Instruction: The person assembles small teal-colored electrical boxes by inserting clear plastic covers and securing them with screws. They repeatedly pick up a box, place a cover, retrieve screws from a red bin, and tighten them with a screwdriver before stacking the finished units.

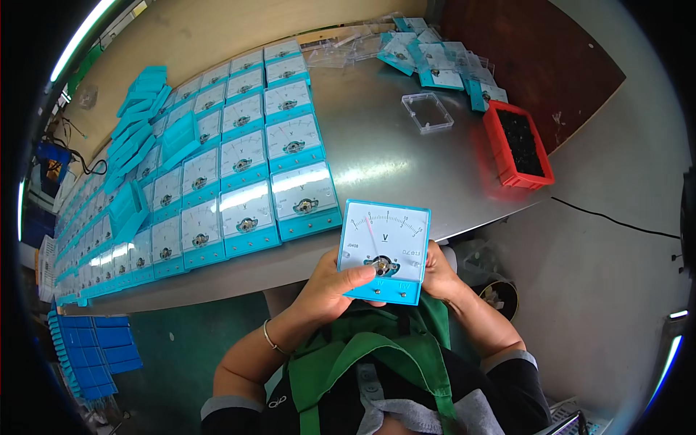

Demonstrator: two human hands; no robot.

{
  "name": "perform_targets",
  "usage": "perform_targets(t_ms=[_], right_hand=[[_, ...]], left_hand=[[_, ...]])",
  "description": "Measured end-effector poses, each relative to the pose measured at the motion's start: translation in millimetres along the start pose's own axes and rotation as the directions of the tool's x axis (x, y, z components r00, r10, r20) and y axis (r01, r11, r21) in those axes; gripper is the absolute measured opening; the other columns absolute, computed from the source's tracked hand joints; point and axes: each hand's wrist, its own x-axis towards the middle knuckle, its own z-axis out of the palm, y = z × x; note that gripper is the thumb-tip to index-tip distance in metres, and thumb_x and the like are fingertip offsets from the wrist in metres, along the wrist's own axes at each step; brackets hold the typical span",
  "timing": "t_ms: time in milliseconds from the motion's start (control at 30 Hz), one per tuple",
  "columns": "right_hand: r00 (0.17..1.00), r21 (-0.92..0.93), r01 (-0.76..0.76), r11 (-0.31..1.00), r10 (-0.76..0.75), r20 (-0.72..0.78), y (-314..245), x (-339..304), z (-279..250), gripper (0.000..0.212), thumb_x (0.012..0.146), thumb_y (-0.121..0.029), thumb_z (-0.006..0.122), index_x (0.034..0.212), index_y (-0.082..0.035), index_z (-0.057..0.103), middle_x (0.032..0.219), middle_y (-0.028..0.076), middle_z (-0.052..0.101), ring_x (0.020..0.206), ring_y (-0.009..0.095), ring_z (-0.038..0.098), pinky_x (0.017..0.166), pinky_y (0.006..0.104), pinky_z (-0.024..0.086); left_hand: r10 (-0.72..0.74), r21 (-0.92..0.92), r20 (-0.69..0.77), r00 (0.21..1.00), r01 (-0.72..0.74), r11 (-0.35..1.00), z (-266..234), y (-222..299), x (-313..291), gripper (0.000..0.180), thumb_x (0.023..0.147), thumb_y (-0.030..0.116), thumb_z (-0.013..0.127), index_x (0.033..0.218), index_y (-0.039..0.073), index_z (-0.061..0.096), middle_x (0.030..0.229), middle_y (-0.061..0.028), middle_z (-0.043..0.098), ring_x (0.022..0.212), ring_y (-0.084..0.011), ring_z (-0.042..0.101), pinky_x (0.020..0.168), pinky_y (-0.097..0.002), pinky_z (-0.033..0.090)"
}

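Observation:
A square panel voltmeter (384, 235) with a turquoise case and white dial is held up in front of my body, its face toward me. My left hand (335, 286) grips its lower left side, with the thumb lying on the dial beside the brass movement and the other fingers mostly behind the case. At the right edge, my right hand (437, 272) is curled against the meter, and its fingertips are hidden behind it. The thin needle leans left of the middle of the scale. Rows of similar voltmeters (293, 138) stand on the metal table to the left.
Turquoise case parts (180, 140) lie on the left rows. A clear plastic cover (428, 113) rests on the metal table (362, 138). At right, a red bin (490, 138) holds small black parts. More meters (438, 77) and covers are heaped behind. Blue trays (98, 348) are stacked at lower left.

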Motion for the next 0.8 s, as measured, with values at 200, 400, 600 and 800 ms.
perform_targets(t_ms=[200, 400, 600, 800], right_hand=[[0.997, -0.06, 0.029, 0.998, -0.033, -0.063, -1, 2, 8, 0.011, 0.082, 0.001, 0.066, 0.094, 0.0, 0.067, 0.089, 0.002, 0.069, 0.081, 0.006, 0.06, 0.072, 0.0244, 0.05], [0.989, -0.145, 0.077, 0.986, -0.094, -0.113, 4, -3, 16, 0.013, 0.08, 0.003, 0.068, 0.093, 0.001, 0.067, 0.089, 0.003, 0.069, 0.081, 0.007, 0.061, 0.072, 0.0248, 0.05], [0.997, -0.135, 0.04, 0.99, -0.049, -0.066, -5, -2, 17, 0.013, 0.081, 0.003, 0.067, 0.094, 0.002, 0.067, 0.09, 0.004, 0.07, 0.082, 0.008, 0.061, 0.073, 0.0251, 0.05], [0.998, -0.114, 0.035, 0.993, -0.041, -0.049, -3, -4, 14, 0.014, 0.081, 0.003, 0.066, 0.096, 0.002, 0.067, 0.091, 0.005, 0.07, 0.083, 0.008, 0.061, 0.074, 0.0254, 0.05]], left_hand=[[-0.008, -0.033, 0.018, 1.0, 0.009, 0.999, -6, 1, 0, 0.046, 0.085, 0.02, 0.066, 0.12, -0.003, 0.048, 0.106, -0.0139, 0.061, 0.087, -0.0219, 0.065, 0.064, -0.0351, 0.058], [-0.007, -0.055, 0.013, 1.0, 0.008, 0.998, -8, 1, -2, 0.045, 0.085, 0.021, 0.067, 0.12, -0.002, 0.048, 0.105, -0.0139, 0.061, 0.086, -0.0219, 0.065, 0.065, -0.0353, 0.058], [-0.016, -0.071, -0.007, 1.0, 0.015, 0.997, -6, -1, -6, 0.048, 0.085, 0.021, 0.068, 0.121, -0.002, 0.047, 0.106, -0.014, 0.061, 0.086, -0.0222, 0.065, 0.065, -0.0354, 0.058], [-0.034, -0.06, -0.013, 0.999, 0.033, 0.998, -2, -1, -7, 0.049, 0.084, 0.022, 0.068, 0.122, -0.002, 0.047, 0.107, -0.0143, 0.06, 0.087, -0.0221, 0.065, 0.066, -0.0351, 0.058]])
